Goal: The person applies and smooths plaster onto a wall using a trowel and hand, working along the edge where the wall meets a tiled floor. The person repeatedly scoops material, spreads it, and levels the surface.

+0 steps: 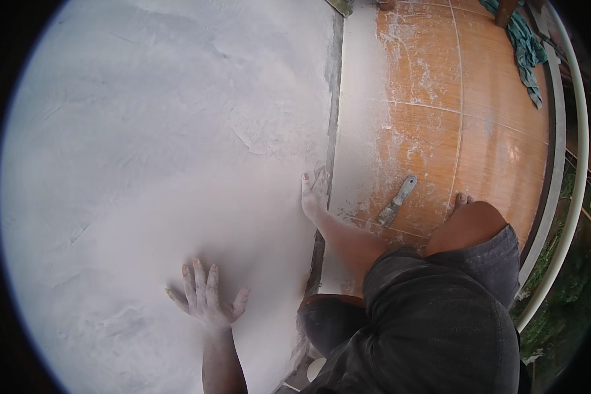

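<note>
My left hand (209, 299), coated in white dust, rests against the broad white plastered surface (138, 151) with its fingers spread. My right hand (316, 194) is also dusty and sits at the right edge of that surface. Its thumb stands apart from the other fingers, and no held thing shows in it. A grey strip (335, 98) runs along this edge, beside the right hand. To the right of that hand, a putty knife (397, 201) with a whitened blade lies on the orange tiles (492, 157).
White powder covers the tiles near the grey strip. A teal cloth (524, 49) lies at the far right corner by a brown post (505, 13). A pale curved rail (579, 144) borders the right side, with greenery (565, 315) beyond. My bent knee (473, 226) is near the putty knife.
</note>
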The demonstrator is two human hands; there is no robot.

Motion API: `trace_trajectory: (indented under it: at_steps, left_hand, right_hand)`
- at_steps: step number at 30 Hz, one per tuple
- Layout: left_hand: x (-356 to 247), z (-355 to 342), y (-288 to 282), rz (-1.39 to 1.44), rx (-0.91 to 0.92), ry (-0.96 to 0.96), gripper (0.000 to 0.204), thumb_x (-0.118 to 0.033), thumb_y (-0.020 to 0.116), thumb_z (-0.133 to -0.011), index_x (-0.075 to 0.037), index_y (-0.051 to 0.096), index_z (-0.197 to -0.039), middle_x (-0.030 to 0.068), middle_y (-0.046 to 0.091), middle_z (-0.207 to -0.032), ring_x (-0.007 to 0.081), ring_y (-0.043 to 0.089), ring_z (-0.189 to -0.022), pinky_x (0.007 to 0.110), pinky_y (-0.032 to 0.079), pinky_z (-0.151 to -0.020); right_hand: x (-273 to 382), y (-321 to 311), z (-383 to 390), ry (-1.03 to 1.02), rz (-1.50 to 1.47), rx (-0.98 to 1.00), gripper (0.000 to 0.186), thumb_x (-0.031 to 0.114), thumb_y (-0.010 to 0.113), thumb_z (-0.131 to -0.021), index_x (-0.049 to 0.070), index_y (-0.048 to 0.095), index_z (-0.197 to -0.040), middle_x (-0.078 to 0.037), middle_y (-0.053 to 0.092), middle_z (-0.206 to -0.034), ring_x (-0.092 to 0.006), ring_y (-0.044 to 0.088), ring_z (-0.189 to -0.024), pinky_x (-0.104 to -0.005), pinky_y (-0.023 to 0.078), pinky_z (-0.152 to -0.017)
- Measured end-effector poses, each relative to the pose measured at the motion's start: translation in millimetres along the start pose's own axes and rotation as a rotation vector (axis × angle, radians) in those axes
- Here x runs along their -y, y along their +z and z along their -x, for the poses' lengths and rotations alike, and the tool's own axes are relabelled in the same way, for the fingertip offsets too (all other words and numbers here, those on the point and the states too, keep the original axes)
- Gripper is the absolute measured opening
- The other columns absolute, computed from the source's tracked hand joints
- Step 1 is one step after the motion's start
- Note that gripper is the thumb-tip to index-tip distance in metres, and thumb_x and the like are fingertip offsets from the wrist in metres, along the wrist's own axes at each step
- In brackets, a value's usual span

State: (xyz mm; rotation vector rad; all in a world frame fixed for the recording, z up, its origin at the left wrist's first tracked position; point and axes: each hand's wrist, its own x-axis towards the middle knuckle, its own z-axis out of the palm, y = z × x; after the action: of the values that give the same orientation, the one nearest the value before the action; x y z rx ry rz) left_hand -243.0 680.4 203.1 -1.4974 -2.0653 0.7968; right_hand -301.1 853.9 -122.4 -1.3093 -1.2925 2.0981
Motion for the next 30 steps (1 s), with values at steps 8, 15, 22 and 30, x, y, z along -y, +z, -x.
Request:
trace_trajectory:
  at_steps: [8,15,22,30]
  left_hand:
    - [-3,-6,-2,0.017,0.004,0.022,0.070,-0.072,0.051,-0.098,-0.017,0.064,-0.139,0.0120,0.063,-0.148,0.0357,0.050,-0.147,0.065,0.009,-0.128]
    - [-3,-5,0,0.037,-0.044,0.000,0.068,-0.070,0.051,-0.099,-0.015,0.066,-0.136,0.0117,0.065,-0.146,0.0351,0.051,-0.146,0.064,0.010,-0.128]
    - [-2,-2,2,0.061,-0.067,-0.013,0.065,-0.072,0.051,-0.098,-0.020,0.068,-0.132,0.0086,0.065,-0.147,0.0303,0.051,-0.147,0.065,0.007,-0.129]
    - [-3,-13,1,0.048,-0.063,0.017,0.062,-0.070,0.052,-0.098,-0.019,0.068,-0.130,0.0083,0.067,-0.144,0.0306,0.052,-0.146,0.064,0.010,-0.129]
  right_hand:
    - [-3,-6,8,-0.502,0.214,-0.008,0.096,0.061,0.042,-0.107,-0.003,0.002,-0.166,-0.025,0.009,-0.173,-0.0441,0.001,-0.161,-0.0516,0.008,-0.132]
    - [6,4,22,-0.277,0.005,-0.031,0.100,0.065,0.044,-0.104,-0.003,0.004,-0.166,-0.023,0.010,-0.174,-0.0395,-0.001,-0.162,-0.0501,0.006,-0.132]
    - [6,-7,10,-0.002,-0.035,0.072,0.106,0.067,0.042,-0.104,-0.009,0.000,-0.164,-0.030,0.005,-0.172,-0.0467,-0.001,-0.160,-0.0547,0.003,-0.132]
    - [12,-17,7,-0.262,0.083,0.047,0.094,0.055,0.048,-0.107,-0.005,0.005,-0.165,-0.027,0.011,-0.173,-0.0453,0.006,-0.160,-0.0522,0.009,-0.131]
